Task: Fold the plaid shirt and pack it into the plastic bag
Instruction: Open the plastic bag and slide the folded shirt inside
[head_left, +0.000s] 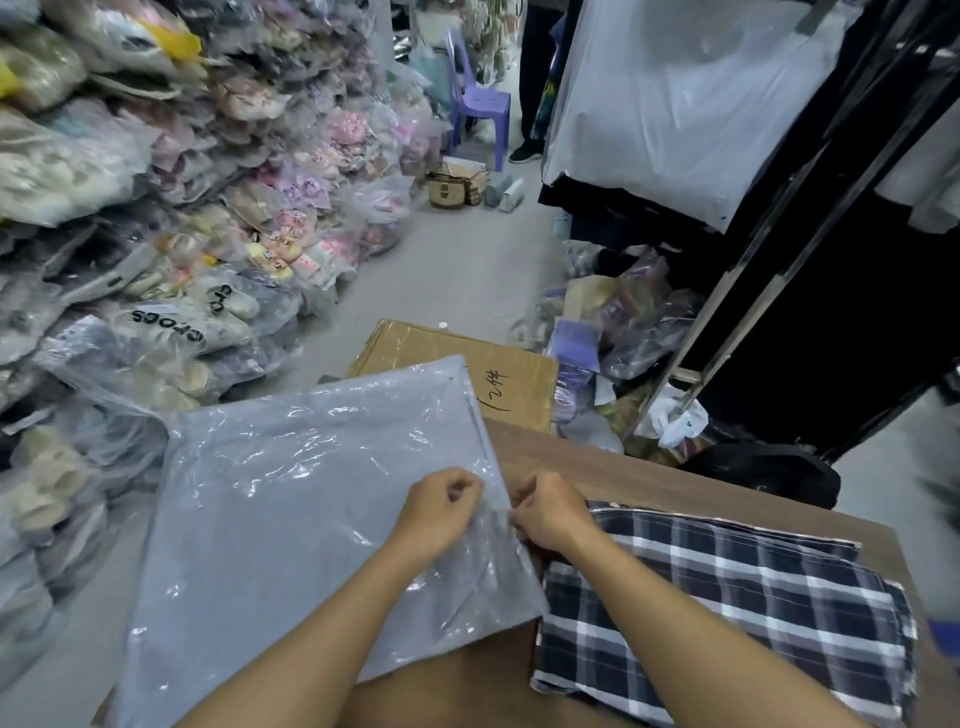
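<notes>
Both hands meet at the right-hand edge of the plastic bag (291, 488). The left hand (436, 512) is curled, its fingers closed on the film at that edge. The right hand (550, 514) is curled the same way just beside it, fingertips pinching the same edge from the other side; the two hands are nearly touching. The bag is clear, wrinkled and glossy, and it lies flat, spread out to the left, with its left part reaching past the wooden surface (649, 475). Whether its mouth is parted cannot be told.

The plaid shirt (727, 597) lies folded on the surface to the right of the bag, under the right forearm, dark navy with white and grey stripes. It is outside the bag, its left edge touching the bag's lower right corner.

Beyond the surface a flat cardboard box (498, 364) with handwriting lies on the floor. Bagged goods (156, 234) are heaped along the left. A purple plastic chair (475, 104) stands far back, and a dark clothes rack (810, 234) rises at the right.
</notes>
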